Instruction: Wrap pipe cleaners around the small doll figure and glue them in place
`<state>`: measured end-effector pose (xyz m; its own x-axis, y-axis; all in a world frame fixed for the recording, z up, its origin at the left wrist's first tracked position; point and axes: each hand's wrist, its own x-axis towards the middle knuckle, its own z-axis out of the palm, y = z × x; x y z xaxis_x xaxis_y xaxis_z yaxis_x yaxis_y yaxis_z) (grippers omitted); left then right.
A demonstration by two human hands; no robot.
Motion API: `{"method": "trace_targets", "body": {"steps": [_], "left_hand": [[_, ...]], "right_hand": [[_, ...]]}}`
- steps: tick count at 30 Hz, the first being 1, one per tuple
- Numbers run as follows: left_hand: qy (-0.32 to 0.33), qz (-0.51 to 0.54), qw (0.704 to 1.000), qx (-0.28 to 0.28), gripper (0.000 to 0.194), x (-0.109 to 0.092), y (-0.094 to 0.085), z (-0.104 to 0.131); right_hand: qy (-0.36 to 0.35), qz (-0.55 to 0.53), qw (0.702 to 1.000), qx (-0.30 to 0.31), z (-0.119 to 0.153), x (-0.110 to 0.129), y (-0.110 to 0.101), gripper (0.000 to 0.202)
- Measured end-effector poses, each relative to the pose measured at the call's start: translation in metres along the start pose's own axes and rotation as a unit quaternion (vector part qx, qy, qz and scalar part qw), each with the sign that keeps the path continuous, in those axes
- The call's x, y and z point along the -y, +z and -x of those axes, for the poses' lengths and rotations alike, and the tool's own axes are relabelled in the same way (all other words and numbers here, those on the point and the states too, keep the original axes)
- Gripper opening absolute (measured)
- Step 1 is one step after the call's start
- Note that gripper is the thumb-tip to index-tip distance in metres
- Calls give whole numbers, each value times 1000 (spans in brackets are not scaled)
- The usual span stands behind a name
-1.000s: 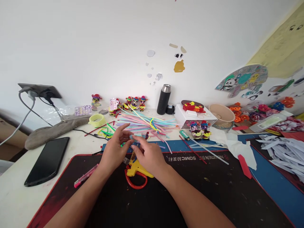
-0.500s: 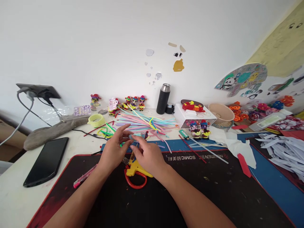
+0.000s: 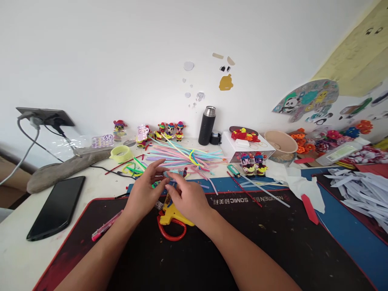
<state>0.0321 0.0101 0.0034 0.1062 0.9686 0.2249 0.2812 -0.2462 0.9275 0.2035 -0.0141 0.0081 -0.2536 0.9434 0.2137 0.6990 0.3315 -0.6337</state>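
Observation:
My left hand (image 3: 147, 188) and my right hand (image 3: 189, 198) meet fingertip to fingertip above the far edge of the black mat (image 3: 194, 250). Their fingers are bent in a pinch around a small light-blue piece (image 3: 166, 174), mostly hidden by the fingers. Beneath my right hand lies a yellow glue gun (image 3: 171, 216), partly covered. Red-handled scissors (image 3: 172, 238) rest just under it. Beyond the hands is a pile of pastel pipe cleaners (image 3: 178, 155), bound with a yellow one.
A phone (image 3: 56, 208) and a pink pen (image 3: 106, 226) lie on the left. Behind stand a black thermos (image 3: 207, 126), small figurines (image 3: 170, 131) and a white box (image 3: 247, 149). White paper strips (image 3: 360, 194) are heaped at right.
The whole view has shifted slightly, so things sit a little further left. My hands keep nearly the same pose.

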Motion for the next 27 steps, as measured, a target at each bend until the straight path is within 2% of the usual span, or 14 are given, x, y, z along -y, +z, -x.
{"method": "trace_targets", "body": {"steps": [8,18,23,27], "left_hand": [[-13,0,1000,-7,55,2,0,-1],[-35,95,991,-83,57,0,-6,-10],[-91,209,967,-111,56,1,-9,-12],[-128,305,936,-118,43,3,-9,-13]], "right_hand": [[-1,-4,1000,12,1,0,1,50],[-15,-58,998,-14,3,1,2,36],[17,-122,992,-14,2,0,4,34],[29,-166,986,-13,1,-1,6,33]]}}
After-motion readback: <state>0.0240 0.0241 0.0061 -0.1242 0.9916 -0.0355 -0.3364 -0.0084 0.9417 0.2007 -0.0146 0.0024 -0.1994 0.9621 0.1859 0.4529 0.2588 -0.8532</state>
